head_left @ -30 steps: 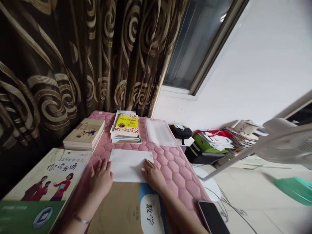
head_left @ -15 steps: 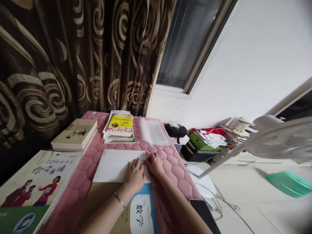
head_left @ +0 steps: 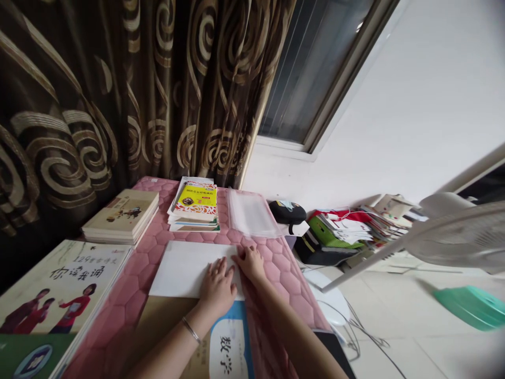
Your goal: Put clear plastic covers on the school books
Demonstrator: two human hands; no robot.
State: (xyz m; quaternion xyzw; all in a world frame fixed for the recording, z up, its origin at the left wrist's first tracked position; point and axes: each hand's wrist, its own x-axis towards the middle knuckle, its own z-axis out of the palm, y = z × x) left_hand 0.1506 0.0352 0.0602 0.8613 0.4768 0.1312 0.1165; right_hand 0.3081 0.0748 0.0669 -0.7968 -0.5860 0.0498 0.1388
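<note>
A white sheet of paper lies on a brown and blue book on the pink quilted tabletop. My left hand, a bracelet on its wrist, rests flat on the right part of the paper with its fingers spread. Beside it, my right hand lies at the paper's right edge with its fingers on that edge; it holds nothing that I can see.
A large picture book lies at the left. A stack of books, a yellow-covered stack and a clear sleeve stand further back. Dark patterned curtain behind. To the right: piled papers, a fan, a cable on the floor.
My left hand has crossed from the paper's left edge to its right part, beside my right hand. My right hand moved slightly further up along the right edge.
</note>
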